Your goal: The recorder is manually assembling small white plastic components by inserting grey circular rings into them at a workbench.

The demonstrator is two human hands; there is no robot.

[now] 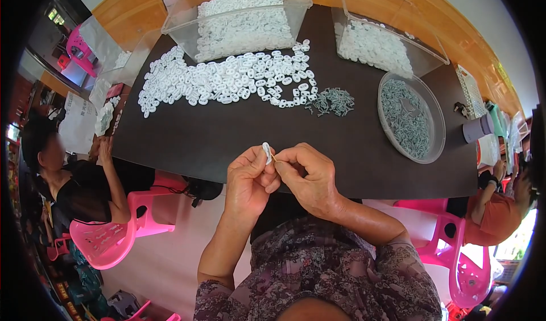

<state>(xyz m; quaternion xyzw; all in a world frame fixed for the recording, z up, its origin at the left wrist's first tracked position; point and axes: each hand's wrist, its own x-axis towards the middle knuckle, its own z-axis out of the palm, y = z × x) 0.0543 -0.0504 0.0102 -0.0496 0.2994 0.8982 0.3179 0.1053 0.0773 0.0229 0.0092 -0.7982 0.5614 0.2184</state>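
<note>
Left grip (249, 176) pinches a rounded white piece (267, 151); right grip (311, 177), a thin yellowish stick (274, 158).

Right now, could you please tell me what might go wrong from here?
The small white piece might slip from the left grip and, so near the front edge of the dark table, could drop to the floor. The thin yellowish piece in the right grip could slide free. The grey-green pins lie right beside the loose white pieces, so a nudge might mix them.
</note>
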